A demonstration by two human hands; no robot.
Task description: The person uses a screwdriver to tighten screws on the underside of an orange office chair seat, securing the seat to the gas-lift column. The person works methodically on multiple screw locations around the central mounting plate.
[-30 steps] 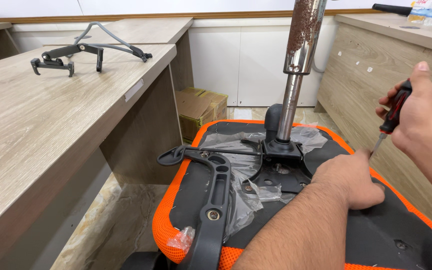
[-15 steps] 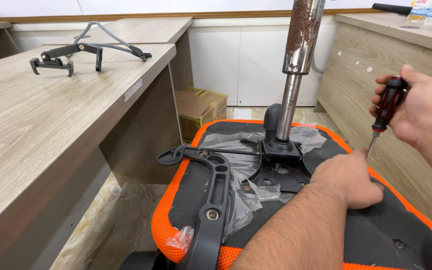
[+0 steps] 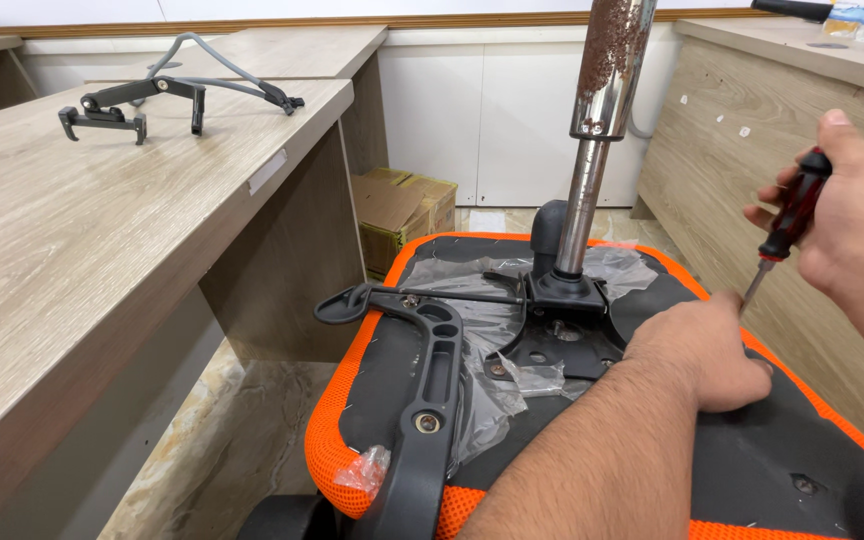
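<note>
Right hand (image 3: 857, 225) grips a red-and-black-handled screwdriver (image 3: 790, 218) tip-down; left hand (image 3: 704, 352), fingers curled closed, steadies the upturned orange-edged black chair seat (image 3: 752, 470).

— What's around you?
— To your left, a long light wood-grain surface (image 3: 72, 250); behind it, white cabinet panels (image 3: 492, 110).
— And below you?
— A beige marble-patterned floor (image 3: 222, 450), with brown cardboard boxes (image 3: 402, 215) beside the desk.
</note>
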